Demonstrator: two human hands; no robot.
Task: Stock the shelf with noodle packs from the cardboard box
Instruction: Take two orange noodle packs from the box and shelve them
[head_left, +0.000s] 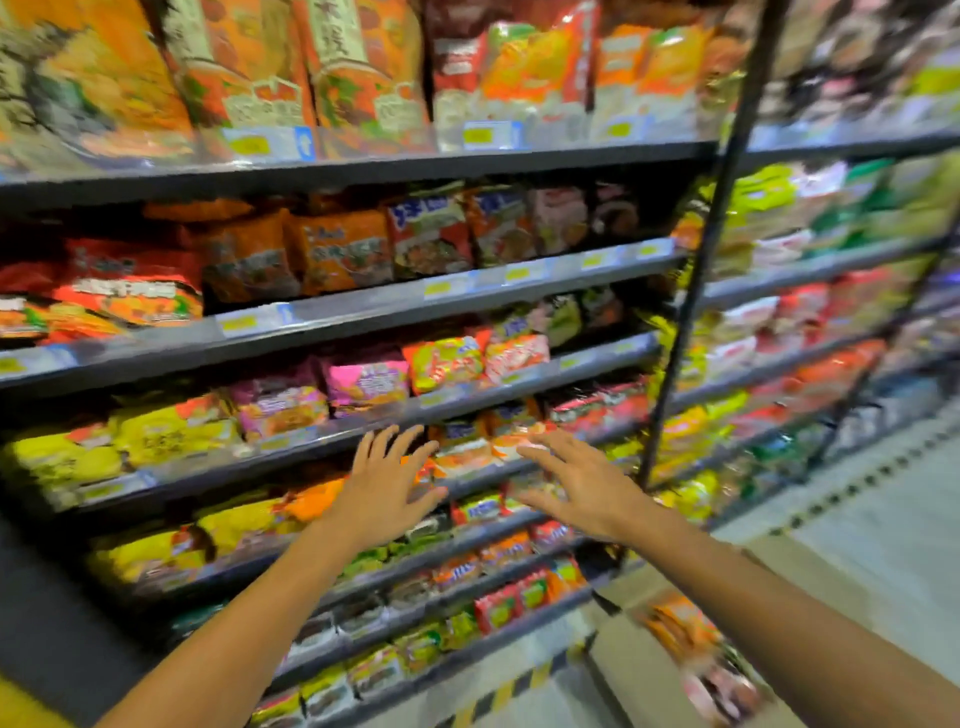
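My left hand (387, 480) and my right hand (582, 483) are both stretched out toward the shelf with fingers spread, and neither holds anything. Between and behind them lie orange-and-white noodle packs (465, 452) on a middle shelf (291, 452). On the floor at the lower right stands the cardboard box (623, 670), with orange and red noodle packs (691, 631) showing inside it. The whole view is motion-blurred.
The dark metal shelving (363, 312) holds several tiers of noodle packs in yellow, pink, orange and red. A black upright post (711, 249) divides it from a second bay to the right. Grey floor (883, 545) with a yellow-black stripe (498, 696) runs along the base.
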